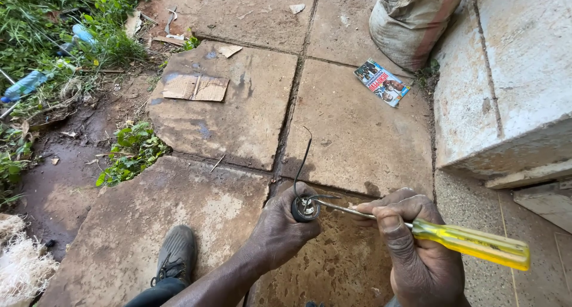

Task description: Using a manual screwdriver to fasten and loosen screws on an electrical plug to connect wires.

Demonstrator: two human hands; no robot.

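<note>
From the head camera, I look down on cracked paving slabs point(238, 110) outdoors. My left hand point(280, 226) is closed around a small round black fitting point(305, 209), holding it up with its open metal face toward me; a thin black wire point(301, 164) curls upward from it, and a second short strand bends off to the right just above the tool shaft. My right hand point(411, 247) is wrapped around a screwdriver point(441, 234) with a clear yellow handle, gripping it near where the handle meets the steel shaft. The shaft runs leftward and its tip sits in the face of the fitting, so the two hands are near each other, joined by the tool. The handle's far end sticks out to the right past my fingers.

Below the left forearm, my dark shoe point(174, 253) rests on a slab at the bottom of the view. Farther off, a flattened piece of cardboard point(196, 88) lies on a damp slab, and a printed colour leaflet point(382, 82) lies near a bulging sack point(411, 18) at the top right. A pale concrete step point(506, 80) fills the right side. Weeds and grass point(53, 27) border the left, with a plastic bottle point(25, 85) lying among them, and a small leafy plant point(132, 152) grows from the gap between slabs.
</note>
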